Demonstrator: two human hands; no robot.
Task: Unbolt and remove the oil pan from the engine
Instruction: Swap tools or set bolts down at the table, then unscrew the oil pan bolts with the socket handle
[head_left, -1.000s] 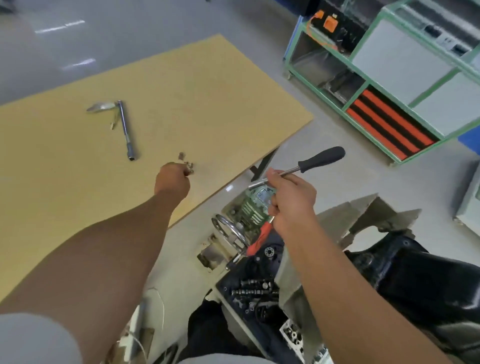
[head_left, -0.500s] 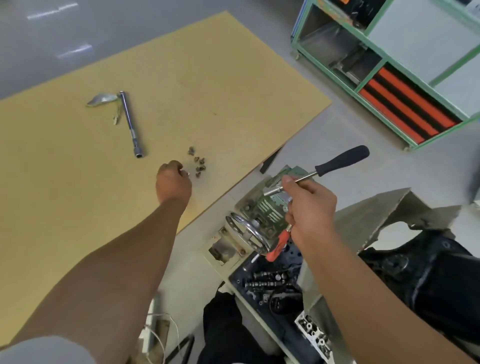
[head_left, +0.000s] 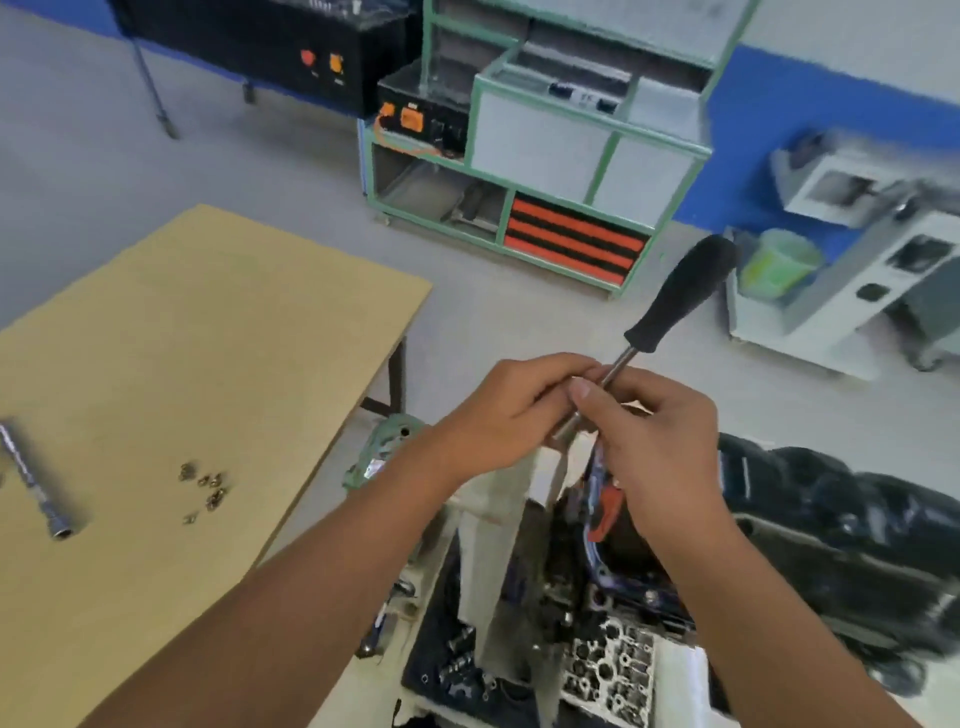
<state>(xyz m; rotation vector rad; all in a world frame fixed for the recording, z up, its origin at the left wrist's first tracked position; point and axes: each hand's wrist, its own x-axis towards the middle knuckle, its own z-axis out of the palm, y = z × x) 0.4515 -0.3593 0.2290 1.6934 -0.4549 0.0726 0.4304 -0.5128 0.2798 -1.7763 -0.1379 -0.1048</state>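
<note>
both hands (head_left: 511, 410) (head_left: 657, 441) grip the ratchet (head_left: 670, 312) shaft; reseat the socket squarely before the next bolt, loose bolts (head_left: 205, 486) parked at 9 o'clock.

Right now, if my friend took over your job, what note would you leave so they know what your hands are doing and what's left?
Both hands hold the black-handled metal driver: left hand and right hand grip its steel shaft, above the engine.
Small loose bolts lie in a cluster on the tan wooden board; a silver socket extension bar lies to their left.
Done: some bolts are out and set aside.
Left: whether more bolts remain can't be seen; the dark engine sits low on the right, blurred. The oil pan does not look lifted off yet.
</note>
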